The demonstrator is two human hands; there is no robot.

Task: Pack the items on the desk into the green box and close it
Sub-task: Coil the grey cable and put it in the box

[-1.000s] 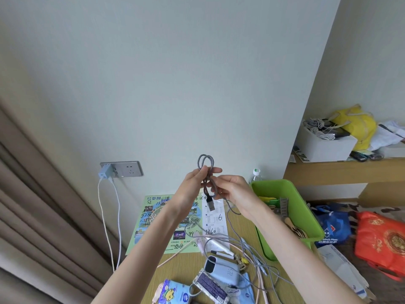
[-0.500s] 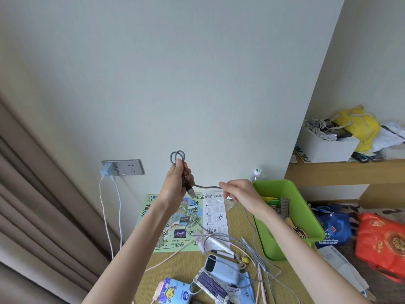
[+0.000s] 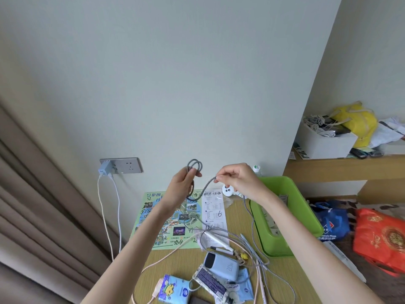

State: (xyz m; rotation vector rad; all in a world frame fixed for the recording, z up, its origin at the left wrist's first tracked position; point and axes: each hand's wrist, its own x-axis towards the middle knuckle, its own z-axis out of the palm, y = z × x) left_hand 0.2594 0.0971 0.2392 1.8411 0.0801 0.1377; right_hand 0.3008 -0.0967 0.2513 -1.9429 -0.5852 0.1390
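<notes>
My left hand (image 3: 180,184) grips a small coil of grey braided cable (image 3: 194,166) above the desk, loops sticking out over the fingers. My right hand (image 3: 237,179) pinches the same cable a short way along; the strand sags between the hands and its long tail drops to the desk. The open green box (image 3: 304,220) stands to the right, with a few items inside partly hidden by my right forearm. On the desk lie a blue power bank (image 3: 221,263), tangled cables (image 3: 252,253), tissue packs (image 3: 175,289) and a green printed sheet (image 3: 168,220).
A wall socket with a blue charger (image 3: 105,168) and two hanging cables is at the left, beside curtains. A white paper (image 3: 213,210) and a small white round item (image 3: 228,189) lie near the wall. A shelf (image 3: 341,166) with a white bin, and bags on the floor, are at the right.
The hands parted from one another, then my right hand came back toward the left with a slack loop of cable between them. The coil in my left hand has gained loops.
</notes>
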